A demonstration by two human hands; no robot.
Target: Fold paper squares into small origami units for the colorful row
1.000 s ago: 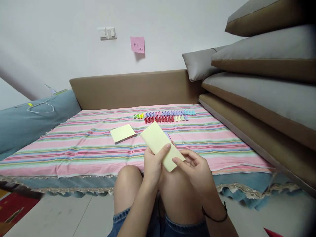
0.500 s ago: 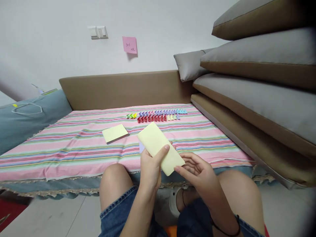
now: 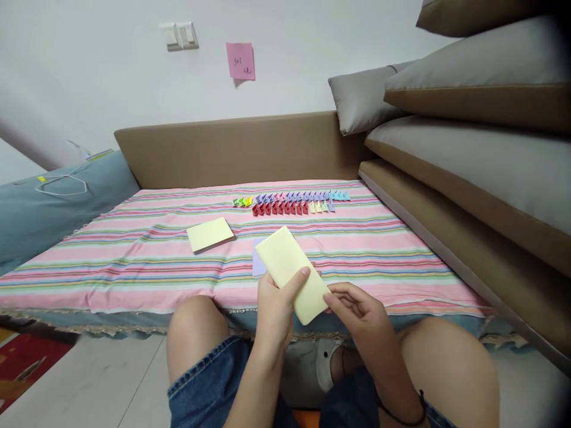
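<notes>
The person holds a yellow paper (image 3: 285, 249), a long narrow rectangle, tilted above the near edge of a striped cloth (image 3: 134, 255), between the raised knees. The left hand (image 3: 275, 300) is closed around its middle, thumb pressed flat on the upper face and fingers bent underneath, mostly out of sight. The right hand (image 3: 360, 310) pinches the near right edge, close to the lower corner, between thumb and forefinger; its other fingers curl loosely inward and have hold of nothing else. Whether the paper is one folded sheet or several layers is hard to tell from this angle.

The step in hand looks like steadying the paper and working at its edge: the left hand appears to do the holding, the right the finer handling. The next move would call for a firm left thumb, so the paper does not slip or twist, and a light right pinch that moves the edge without creasing it askew.

A purple sheet (image 3: 257, 263) lies on the cloth, partly covered by the paper in this view. To its left sits a stack of yellow sheets (image 3: 209, 233). Farther back stand small folded pieces in two rows, the front row (image 3: 281, 208) mostly red, the back row (image 3: 307, 196) mostly purple and blue.
</notes>
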